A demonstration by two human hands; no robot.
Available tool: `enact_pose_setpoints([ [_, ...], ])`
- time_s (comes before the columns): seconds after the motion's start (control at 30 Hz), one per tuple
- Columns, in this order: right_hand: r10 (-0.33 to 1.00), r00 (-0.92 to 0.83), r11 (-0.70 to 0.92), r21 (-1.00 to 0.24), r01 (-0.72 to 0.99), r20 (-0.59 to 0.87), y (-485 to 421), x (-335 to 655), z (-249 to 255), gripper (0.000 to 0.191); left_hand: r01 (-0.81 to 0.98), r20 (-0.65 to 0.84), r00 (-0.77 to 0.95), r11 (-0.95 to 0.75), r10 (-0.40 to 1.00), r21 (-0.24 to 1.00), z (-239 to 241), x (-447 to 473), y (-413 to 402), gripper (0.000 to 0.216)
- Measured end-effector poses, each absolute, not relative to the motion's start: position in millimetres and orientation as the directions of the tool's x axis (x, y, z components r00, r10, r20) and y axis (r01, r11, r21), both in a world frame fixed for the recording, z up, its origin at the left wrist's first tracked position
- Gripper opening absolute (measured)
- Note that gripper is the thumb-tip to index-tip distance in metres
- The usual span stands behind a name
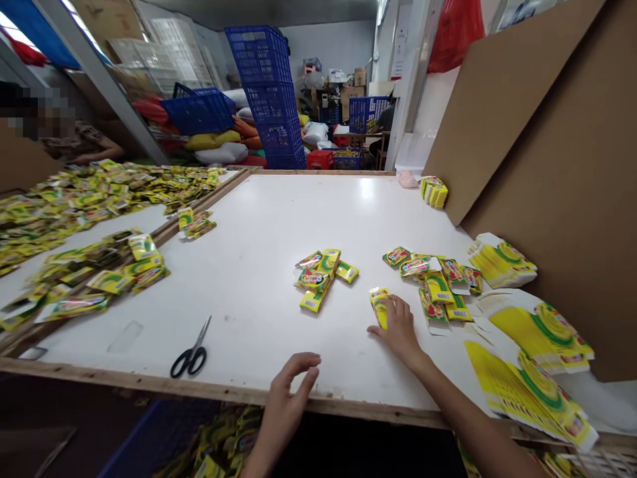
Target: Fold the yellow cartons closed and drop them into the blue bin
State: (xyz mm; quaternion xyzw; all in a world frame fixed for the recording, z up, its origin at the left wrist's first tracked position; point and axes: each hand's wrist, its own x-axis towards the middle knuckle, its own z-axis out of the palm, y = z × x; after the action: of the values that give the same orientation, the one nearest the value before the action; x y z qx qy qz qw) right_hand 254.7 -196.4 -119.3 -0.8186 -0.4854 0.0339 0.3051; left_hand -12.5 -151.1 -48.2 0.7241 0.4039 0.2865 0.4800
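Note:
My right hand (398,330) rests on the white table (269,226) with its fingers curled over a small yellow packet (379,303). My left hand (288,392) hovers at the table's near edge, fingers loosely apart and holding nothing. A small heap of yellow-green packets (321,275) lies just beyond both hands. Another spread of packets (438,282) sits to the right of my right hand.
Black scissors (192,355) lie near the front edge at left. Flat yellow cartons (535,358) are stacked at right, against brown cardboard sheets (547,133). Many packets (89,199) cover the left table, where another person (74,143) sits. Blue crates (269,93) stand behind.

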Motion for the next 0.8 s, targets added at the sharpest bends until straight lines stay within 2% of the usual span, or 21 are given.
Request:
enact_pose_setpoints([
  [0.07,0.764,0.608,-0.392,-0.593,0.703,0.215,-205,258,-115,0.047,0.253,-0.014,0.562,-0.155,0.827,0.955,-56,10,-153,0.023],
  [0.1,0.764,0.616,-0.364,-0.658,0.659,0.194,-210,258,-113,0.045,0.223,-0.039,0.574,-0.110,0.818,0.969,-61,21,-154,0.024],
  [0.17,0.797,0.589,-0.226,-0.836,0.500,0.136,-219,251,-109,0.039,0.152,-0.090,0.564,0.004,0.821,0.988,-73,40,-156,0.031],
  [0.23,0.844,0.534,-0.086,-0.967,0.239,0.057,-230,236,-107,0.034,0.052,-0.116,0.547,0.104,0.829,0.993,-82,57,-159,0.043],
  [0.3,0.889,0.459,-0.028,-0.999,0.028,-0.012,-241,217,-108,0.030,-0.043,-0.101,0.563,0.151,0.820,0.988,-88,69,-165,0.050],
  [0.33,0.900,0.435,-0.026,-0.999,-0.020,-0.032,-246,208,-109,0.029,-0.075,-0.081,0.578,0.152,0.812,0.985,-89,73,-167,0.049],
  [0.47,0.854,0.519,-0.019,-0.999,-0.037,-0.036,-260,192,-112,0.029,-0.059,-0.061,0.642,0.128,0.764,0.990,-88,76,-175,0.044],
  [0.6,0.831,0.557,0.047,-0.997,-0.064,0.004,-265,198,-112,0.040,-0.003,-0.125,0.716,0.182,0.687,0.983,-87,71,-176,0.054],
  [0.7,0.869,0.494,0.032,-0.999,0.000,0.028,-265,203,-109,0.031,0.020,-0.159,0.752,0.218,0.640,0.976,-86,67,-172,0.052],
  [0.8,0.902,0.427,0.010,-0.994,0.113,0.058,-261,205,-105,0.021,0.039,-0.159,0.772,0.203,0.616,0.978,-86,63,-166,0.036],
])
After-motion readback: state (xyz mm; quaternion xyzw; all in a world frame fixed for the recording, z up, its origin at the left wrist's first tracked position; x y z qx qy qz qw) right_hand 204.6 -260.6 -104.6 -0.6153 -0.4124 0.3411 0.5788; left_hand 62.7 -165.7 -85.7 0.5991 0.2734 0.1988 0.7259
